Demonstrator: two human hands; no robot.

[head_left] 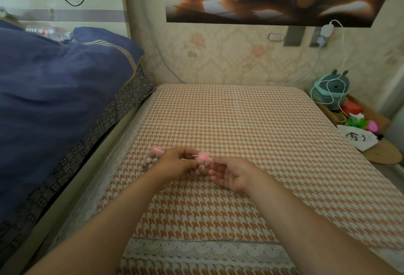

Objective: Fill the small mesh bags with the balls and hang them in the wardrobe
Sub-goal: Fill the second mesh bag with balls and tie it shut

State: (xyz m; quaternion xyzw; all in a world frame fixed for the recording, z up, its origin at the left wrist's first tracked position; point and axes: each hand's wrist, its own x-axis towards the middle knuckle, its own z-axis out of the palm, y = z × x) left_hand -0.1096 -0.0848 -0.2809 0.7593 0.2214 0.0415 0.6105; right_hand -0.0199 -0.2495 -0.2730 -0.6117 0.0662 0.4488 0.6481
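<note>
On the bed [262,121], the left grip [175,162] is curled, pinching the pink cord [202,156] at the neck of a filled bag [204,171]. The right grip [231,174], palm up and half closed, seems to pinch the cord's other end. A tied bag [150,161] lies just left. An uneven pull may leave the neck slack, so balls [198,168] spill once hung; too hard, and the cord could snap

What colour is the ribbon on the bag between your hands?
Pink. The ribbon cinches the ball-filled bag; the head view shows it best.
</note>
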